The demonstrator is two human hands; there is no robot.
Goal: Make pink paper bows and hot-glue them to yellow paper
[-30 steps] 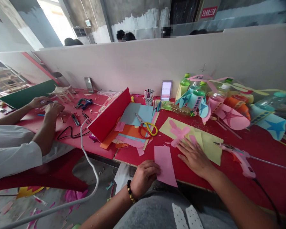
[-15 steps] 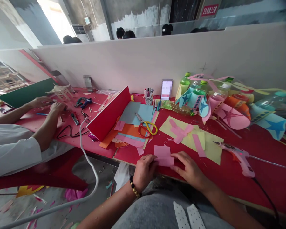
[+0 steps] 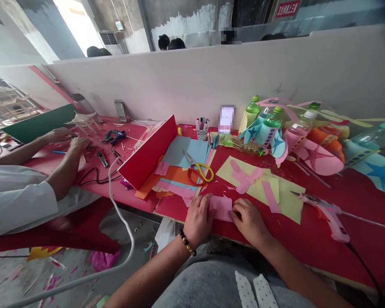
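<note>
A folded piece of pink paper [image 3: 222, 207] lies on the red table [image 3: 308, 239] near its front edge. My left hand [image 3: 199, 219] presses on the paper's left end with its fingers laid flat. My right hand [image 3: 248, 220] presses on the right end, fingers curled down onto the fold. Just behind lie a yellow sheet [image 3: 287, 194] with a pink cut-out shape [image 3: 244, 175] and a pink strip [image 3: 271, 196] on it.
Scissors with yellow and red handles [image 3: 200, 169] rest on a stack of coloured paper. A pink glue gun [image 3: 327, 211] lies to the right. Decorated plastic bottles [image 3: 269, 128] stand along the white partition. A person in a white sleeve [image 3: 19, 201] works at the left.
The long pink sheet has been folded over into a short piece. Both my hands have come together onto it, the right one drawing back from the yellow sheet.
</note>
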